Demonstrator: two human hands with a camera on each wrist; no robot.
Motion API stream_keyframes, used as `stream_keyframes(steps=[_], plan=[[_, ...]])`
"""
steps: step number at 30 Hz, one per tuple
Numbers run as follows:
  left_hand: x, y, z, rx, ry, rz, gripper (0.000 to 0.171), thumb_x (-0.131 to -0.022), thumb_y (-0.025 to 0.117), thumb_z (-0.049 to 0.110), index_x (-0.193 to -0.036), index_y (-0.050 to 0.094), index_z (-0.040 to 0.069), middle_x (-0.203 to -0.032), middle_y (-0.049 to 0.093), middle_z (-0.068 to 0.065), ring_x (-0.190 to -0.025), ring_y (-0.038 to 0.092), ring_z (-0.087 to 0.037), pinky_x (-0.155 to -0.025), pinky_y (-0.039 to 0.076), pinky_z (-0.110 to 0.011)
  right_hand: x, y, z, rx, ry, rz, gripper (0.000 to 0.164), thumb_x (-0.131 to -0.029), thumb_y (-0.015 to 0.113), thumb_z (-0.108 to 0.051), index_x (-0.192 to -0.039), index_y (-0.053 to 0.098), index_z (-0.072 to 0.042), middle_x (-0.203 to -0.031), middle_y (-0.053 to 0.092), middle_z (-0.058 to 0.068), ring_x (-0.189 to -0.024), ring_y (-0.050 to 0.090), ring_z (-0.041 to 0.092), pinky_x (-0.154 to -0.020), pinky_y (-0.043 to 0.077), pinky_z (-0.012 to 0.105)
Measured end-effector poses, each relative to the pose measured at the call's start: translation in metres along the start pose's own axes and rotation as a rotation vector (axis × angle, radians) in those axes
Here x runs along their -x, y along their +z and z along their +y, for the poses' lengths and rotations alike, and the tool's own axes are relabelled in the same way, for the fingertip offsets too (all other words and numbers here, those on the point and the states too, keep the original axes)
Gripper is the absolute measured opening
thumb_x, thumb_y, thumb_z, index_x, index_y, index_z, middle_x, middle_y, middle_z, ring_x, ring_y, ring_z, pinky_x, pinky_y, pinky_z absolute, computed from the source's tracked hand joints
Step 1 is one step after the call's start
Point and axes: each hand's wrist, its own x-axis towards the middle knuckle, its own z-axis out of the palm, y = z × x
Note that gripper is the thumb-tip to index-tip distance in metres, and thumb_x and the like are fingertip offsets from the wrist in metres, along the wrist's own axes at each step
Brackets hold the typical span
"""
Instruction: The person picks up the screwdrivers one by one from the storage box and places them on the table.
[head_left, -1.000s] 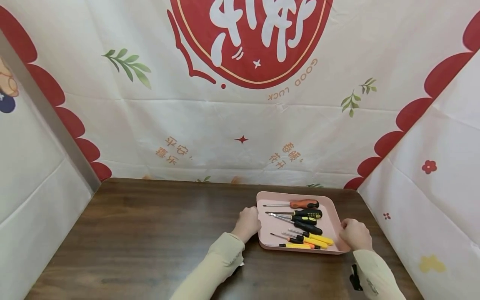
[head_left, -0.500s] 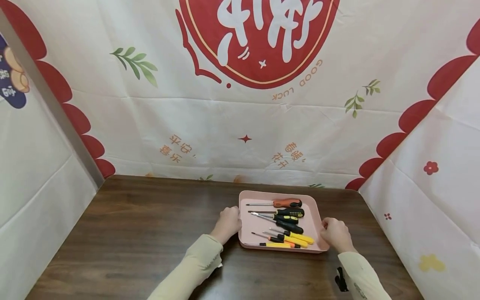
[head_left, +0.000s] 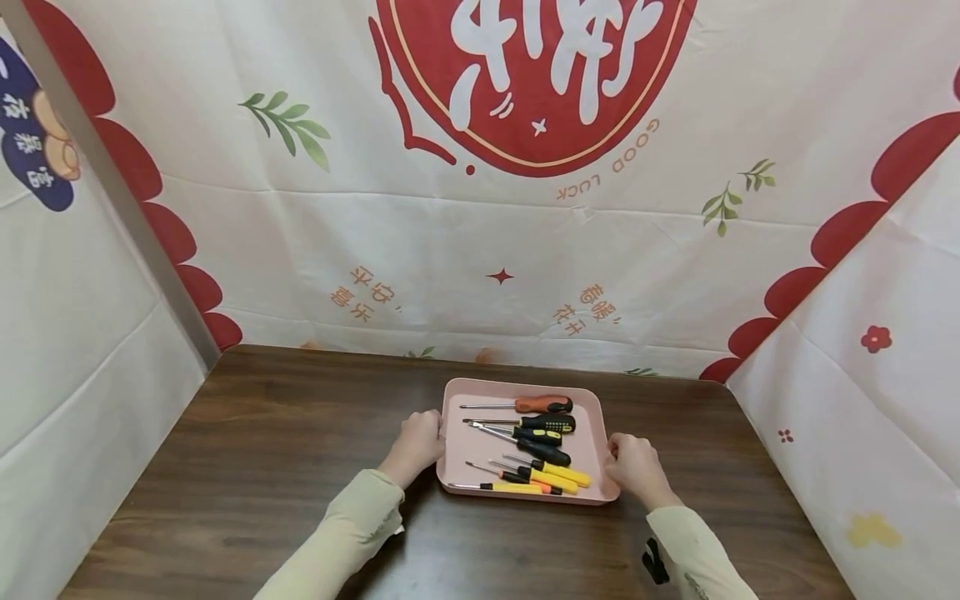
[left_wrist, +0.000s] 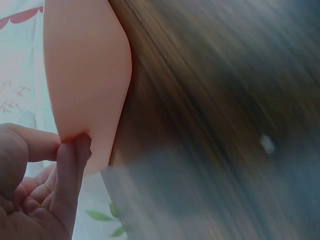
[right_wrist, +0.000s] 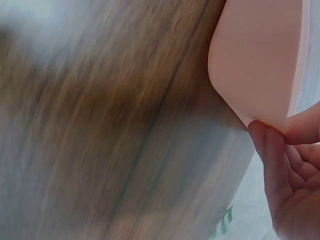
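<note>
A pink tray [head_left: 456, 454] holds several screwdrivers, laid with their handles toward the right. At its back lies a screwdriver with an orange handle [head_left: 542, 404]; black-handled ones [head_left: 543, 452] lie in the middle and yellow-handled ones [head_left: 558, 481] along the front. My left hand [head_left: 417, 443] pinches the tray's left rim, and the left wrist view shows thumb and fingers on the pink wall [left_wrist: 87, 75]. On the opposite side my right hand [head_left: 636, 467] pinches the right rim, with the tray's outer wall [right_wrist: 257, 60] in the right wrist view.
The tray is over a dark brown wooden table [head_left: 262, 467]. Behind it hangs a white printed cloth [head_left: 420, 250], with more cloth along the left and right sides. A small black object [head_left: 655, 562] shows beside the right sleeve.
Both hands have moved the tray with its screwdrivers leftward across the table, from the right part toward the middle. The grip on both rims looks the same, and the head view has shifted slightly.
</note>
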Motion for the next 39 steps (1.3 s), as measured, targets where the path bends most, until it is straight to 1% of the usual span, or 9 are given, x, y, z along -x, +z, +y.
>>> stream_keyframes(steps=[5, 9, 13, 17, 23, 27, 31, 34, 39], plan=[[0.005, -0.011, -0.017, -0.036, 0.008, 0.024, 0.017, -0.07, 0.061, 0.0, -0.062, 0.048, 0.008, -0.058, 0.05, -0.005, -0.056, 0.05, -0.023, -0.052, 0.042, -0.037, 0.0, 0.009, -0.019, -0.008, -0.045, 0.028, 0.003, -0.073, 0.06, 0.002, -0.073, 0.057, 0.0, -0.059, 0.047, 0.004, -0.054, 0.044, 0.016, -0.049, 0.037, 0.027], [0.011, -0.02, -0.029, -0.051, -0.014, 0.033, 0.017, -0.069, 0.061, -0.001, -0.062, 0.048, 0.008, -0.058, 0.049, -0.005, -0.055, 0.05, -0.024, -0.051, 0.042, -0.038, -0.001, 0.016, -0.033, -0.011, -0.079, 0.031, 0.005, -0.073, 0.059, 0.001, -0.07, 0.056, -0.002, -0.059, 0.047, 0.003, -0.054, 0.044, 0.016, -0.049, 0.037, 0.027], [0.015, -0.027, -0.039, -0.069, -0.027, 0.035, 0.015, -0.071, 0.061, 0.0, -0.064, 0.049, 0.007, -0.058, 0.05, -0.006, -0.056, 0.052, -0.026, -0.05, 0.043, -0.038, -0.003, 0.024, -0.044, -0.015, -0.094, 0.029, 0.008, -0.074, 0.059, 0.002, -0.069, 0.056, -0.003, -0.058, 0.045, 0.003, -0.053, 0.043, 0.015, -0.048, 0.035, 0.026], [0.016, -0.033, -0.048, -0.08, -0.037, 0.047, 0.016, -0.07, 0.061, 0.0, -0.063, 0.048, 0.007, -0.058, 0.05, -0.007, -0.054, 0.052, -0.027, -0.049, 0.042, -0.04, -0.005, 0.029, -0.054, -0.033, -0.118, 0.035, 0.009, -0.074, 0.059, 0.003, -0.068, 0.055, -0.003, -0.057, 0.044, 0.002, -0.052, 0.042, 0.014, -0.047, 0.034, 0.025], [0.016, -0.043, -0.063, -0.1, -0.083, 0.036, 0.011, -0.071, 0.06, 0.001, -0.067, 0.051, 0.006, -0.06, 0.052, -0.008, -0.054, 0.052, -0.026, -0.048, 0.042, -0.038, -0.007, 0.037, -0.07, -0.08, -0.143, 0.022, 0.011, -0.074, 0.058, 0.003, -0.067, 0.054, -0.004, -0.055, 0.043, 0.001, -0.05, 0.041, 0.013, -0.046, 0.033, 0.024], [0.017, -0.05, -0.069, -0.093, -0.099, 0.026, 0.007, -0.073, 0.059, 0.0, -0.071, 0.054, 0.004, -0.062, 0.054, -0.008, -0.055, 0.053, -0.026, -0.048, 0.043, -0.037, -0.008, 0.04, -0.077, -0.089, -0.158, 0.02, 0.01, -0.074, 0.059, 0.003, -0.067, 0.054, -0.004, -0.057, 0.044, 0.002, -0.051, 0.042, 0.013, -0.046, 0.034, 0.024], [0.016, -0.052, -0.072, -0.085, -0.09, 0.027, 0.009, -0.072, 0.058, -0.001, -0.068, 0.052, 0.005, -0.061, 0.053, -0.007, -0.056, 0.052, -0.026, -0.048, 0.042, -0.038, -0.007, 0.041, -0.08, -0.102, -0.164, 0.027, 0.008, -0.074, 0.06, 0.003, -0.069, 0.056, -0.003, -0.058, 0.046, 0.002, -0.051, 0.043, 0.013, -0.046, 0.036, 0.024], [0.016, -0.052, -0.074, -0.093, -0.075, 0.038, 0.012, -0.07, 0.059, -0.001, -0.065, 0.051, 0.006, -0.059, 0.051, -0.006, -0.056, 0.052, -0.026, -0.052, 0.043, -0.04, -0.007, 0.041, -0.08, -0.12, -0.163, 0.022, 0.008, -0.075, 0.06, 0.002, -0.07, 0.056, -0.003, -0.058, 0.045, 0.002, -0.05, 0.042, 0.012, -0.045, 0.036, 0.024], [0.014, -0.055, -0.076, -0.075, -0.076, 0.034, 0.006, -0.068, 0.06, -0.001, -0.07, 0.056, 0.003, -0.061, 0.053, -0.005, -0.059, 0.054, -0.025, -0.058, 0.045, -0.041, -0.01, 0.041, -0.08, -0.149, -0.153, 0.002, 0.007, -0.074, 0.06, 0.003, -0.07, 0.056, -0.002, -0.058, 0.045, 0.002, -0.051, 0.042, 0.013, -0.046, 0.036, 0.024]])
